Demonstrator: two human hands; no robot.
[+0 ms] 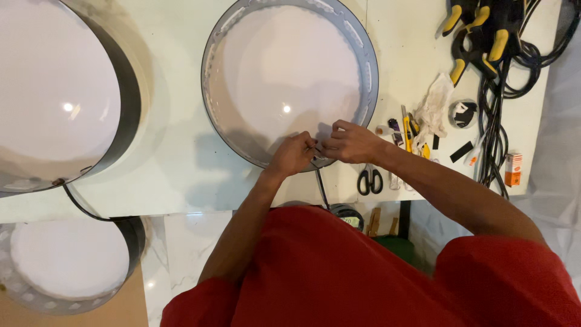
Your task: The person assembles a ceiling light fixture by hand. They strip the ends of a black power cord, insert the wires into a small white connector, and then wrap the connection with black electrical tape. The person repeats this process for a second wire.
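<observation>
Round grey-rimmed lamp housing w/ white inner disc (290, 60) lies flat on the white table (181, 169), centre-top of view, its near rim right in front of the person. Both hands meet at that near rim: left hand (293, 155) is curled, fingers pinched together on sth small & dark at the rim edge, can't tell exactly what; right hand (351, 143) sits just beside it, touching, fingers bent & closed down on the same spot at the rim. A thin black cable (321, 188) runs from under the hands down toward the table edge. Just right of the hands: black-handled scissors (369, 180), a yellow utility knife (408, 134) & other small bits, a crumpled white rag (437, 103), a roll of black tape (464, 113). Further right, a bundle of black cables (493, 121) & yellow-black spring clamps (481, 30) at top right; small orange box (513, 168) near the table's right edge. Left, well apart, a second larger round housing (60, 91) stands on the table; a third one (66, 263) lies lower left, off the table. Red shirt (339, 272) fills the bottom.
</observation>
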